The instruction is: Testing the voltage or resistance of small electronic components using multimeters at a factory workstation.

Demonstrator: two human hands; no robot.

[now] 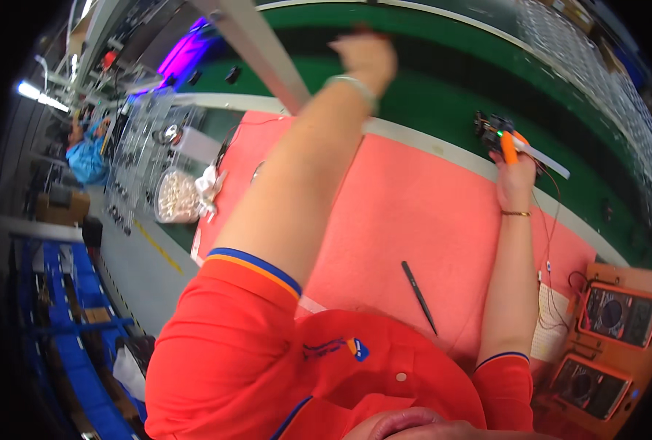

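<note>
My left hand (366,60) reaches out over the green belt beyond the mat, with a pale band at its wrist. It is smeared by motion, and a dark red patch shows at its fingertips. I cannot make out whether it holds anything. At the right, my right hand (515,172) is closed around a small black device (496,126) with a green light and orange parts. A white strip (550,161) sticks out beside it, and thin wires hang down along my forearm. The pink mat (385,220) lies under both forearms.
A slim black pen-like tool (419,297) lies on the mat near me. Two multimeters (619,314) rest in an orange-brown holder at right. A tub of small pale pieces (178,196) stands left; a metal post (260,51) rises by my left arm. Another person (88,160) sits far left.
</note>
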